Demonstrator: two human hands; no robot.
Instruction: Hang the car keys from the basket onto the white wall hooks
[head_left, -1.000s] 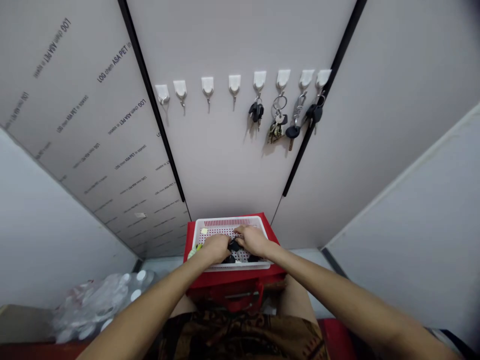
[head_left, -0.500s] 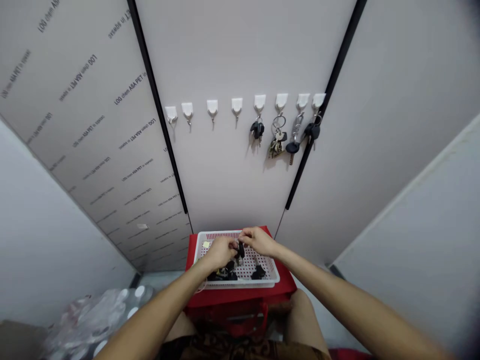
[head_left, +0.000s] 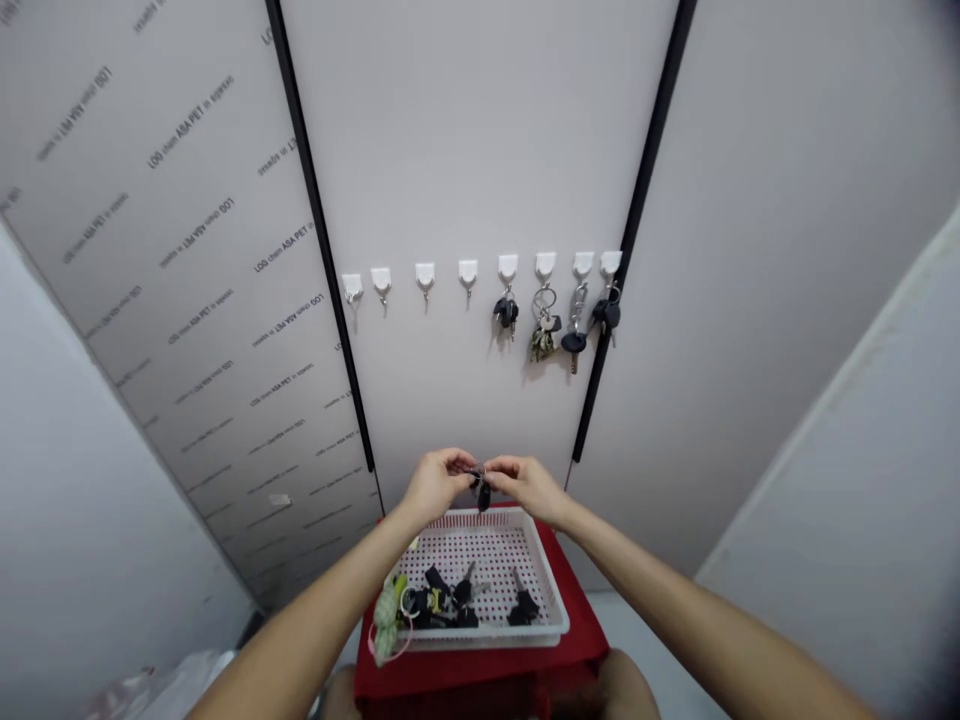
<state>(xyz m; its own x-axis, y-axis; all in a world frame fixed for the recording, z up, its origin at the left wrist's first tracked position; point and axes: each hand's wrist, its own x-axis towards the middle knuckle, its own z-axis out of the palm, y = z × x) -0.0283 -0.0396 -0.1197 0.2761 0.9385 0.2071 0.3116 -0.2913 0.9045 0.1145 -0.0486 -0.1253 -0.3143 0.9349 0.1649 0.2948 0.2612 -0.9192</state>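
Note:
My left hand [head_left: 435, 487] and my right hand [head_left: 525, 488] meet in the air above the far rim of a white plastic perforated tray [head_left: 480, 521]. Between their fingertips hangs a small key bunch with a black fob [head_left: 484, 494], its metal ring pinched by both hands. Inside the tray lie a heap of black-headed keys [head_left: 442, 602] and a separate black key [head_left: 523, 607]. A green plush keyring charm [head_left: 388, 615] droops over the tray's near left corner.
A row of white adhesive hooks [head_left: 480, 272] runs across the pale wall panel [head_left: 450, 200], with key bunches [head_left: 555, 325] on the right-hand hooks. The tray rests on a red bag [head_left: 480, 680]. Black strips divide the panels, and a grey printed panel [head_left: 187, 300] stands left.
Both hands have risen out of the tray to above its far rim, lifting the black-fobbed keys. More of the tray and its contents now shows, and the view has tilted downward.

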